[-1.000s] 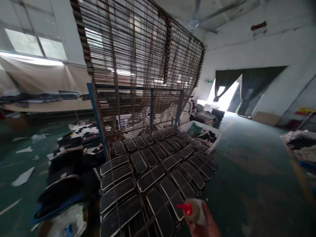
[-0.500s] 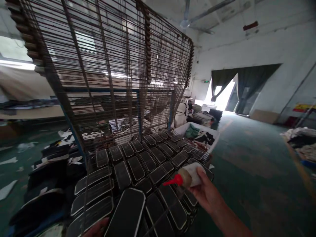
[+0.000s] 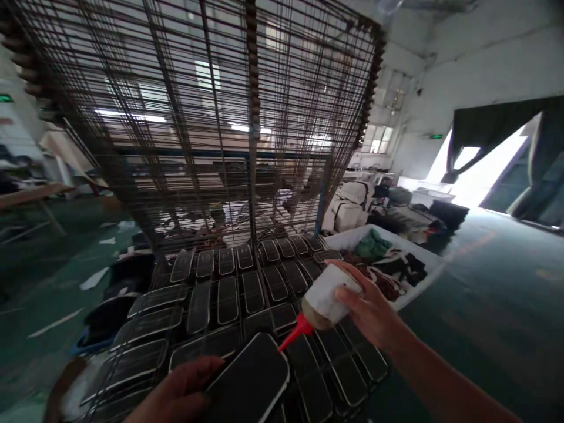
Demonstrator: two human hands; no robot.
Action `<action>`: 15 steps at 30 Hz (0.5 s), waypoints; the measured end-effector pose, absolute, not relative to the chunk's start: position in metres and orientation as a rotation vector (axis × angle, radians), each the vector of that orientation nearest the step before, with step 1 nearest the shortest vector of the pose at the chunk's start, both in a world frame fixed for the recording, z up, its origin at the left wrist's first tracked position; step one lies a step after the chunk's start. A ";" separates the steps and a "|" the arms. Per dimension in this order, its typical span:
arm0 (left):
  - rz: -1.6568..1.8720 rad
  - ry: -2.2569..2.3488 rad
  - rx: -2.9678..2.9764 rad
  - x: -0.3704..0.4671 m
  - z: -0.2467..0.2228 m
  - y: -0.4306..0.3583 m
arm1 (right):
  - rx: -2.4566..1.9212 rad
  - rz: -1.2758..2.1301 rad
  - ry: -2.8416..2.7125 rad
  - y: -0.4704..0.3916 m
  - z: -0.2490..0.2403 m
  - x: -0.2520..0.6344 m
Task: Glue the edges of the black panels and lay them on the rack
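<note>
The right hand [image 3: 368, 311] is closed round a bottle [image 3: 324, 299], nozzle [image 3: 299, 330] slanting down to the pad's [image 3: 253, 379] far edge; the left hand [image 3: 183, 388] pinches that pad's near side.

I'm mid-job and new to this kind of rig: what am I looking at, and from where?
There is no robot here: a person works with two bare hands, and the one camera, worn on the head, looks forward and down. The left hand holds a dark, round-cornered panel. The right hand holds a bottle, its red nozzle pointing down at the panel's edge; whether they touch, I cannot tell. Beneath, similar panels with pale edges lie in rows on a wire rack. Behind them rises a tall wire grid.
</note>
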State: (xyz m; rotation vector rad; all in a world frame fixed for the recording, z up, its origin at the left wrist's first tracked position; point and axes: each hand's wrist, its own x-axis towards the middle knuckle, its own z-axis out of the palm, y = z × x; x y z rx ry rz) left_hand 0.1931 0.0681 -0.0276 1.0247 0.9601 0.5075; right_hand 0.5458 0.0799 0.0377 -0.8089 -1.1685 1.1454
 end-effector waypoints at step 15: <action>0.346 0.883 1.092 0.182 0.023 0.076 | -0.765 1.207 -1.072 0.087 0.065 0.536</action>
